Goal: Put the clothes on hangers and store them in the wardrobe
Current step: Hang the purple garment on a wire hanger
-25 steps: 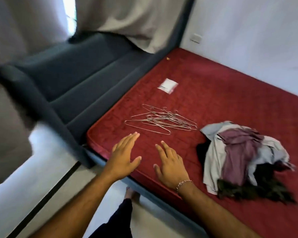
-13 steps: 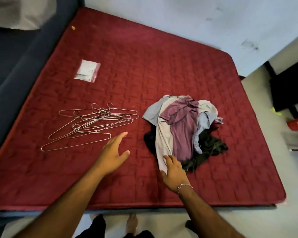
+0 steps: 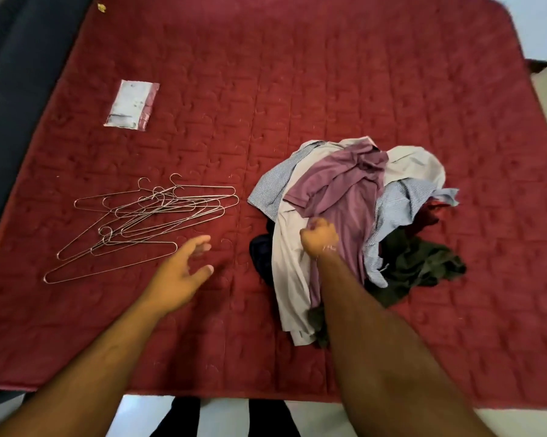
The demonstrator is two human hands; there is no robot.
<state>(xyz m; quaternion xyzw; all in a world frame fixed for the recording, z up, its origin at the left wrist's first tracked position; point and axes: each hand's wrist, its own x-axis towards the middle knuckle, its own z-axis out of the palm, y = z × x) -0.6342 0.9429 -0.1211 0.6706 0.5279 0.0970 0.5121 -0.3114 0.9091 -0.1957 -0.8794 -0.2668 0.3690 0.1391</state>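
A pile of clothes (image 3: 401, 197) lies on the red mattress (image 3: 329, 74), right of centre. On top is a mauve shirt (image 3: 341, 181), over pale grey, blue-checked, dark green and dark red garments. My right hand (image 3: 319, 236) is curled on the mauve shirt and grips its fabric. Several wire hangers (image 3: 146, 216) lie tangled to the left of the pile. My left hand (image 3: 184, 269) hovers over the mattress between hangers and clothes, fingers spread and holding nothing.
A small clear plastic packet (image 3: 132, 105) lies on the mattress at the back left. A dark blue sofa (image 3: 16, 74) borders the mattress on the left. Pale floor (image 3: 546, 99) shows at the right and along the near edge, where my legs stand.
The view has swung right and closer over the mattress. My right hand moved up from the pile's near edge onto the mauve shirt and closed on it. My left hand stayed open beside the hangers.
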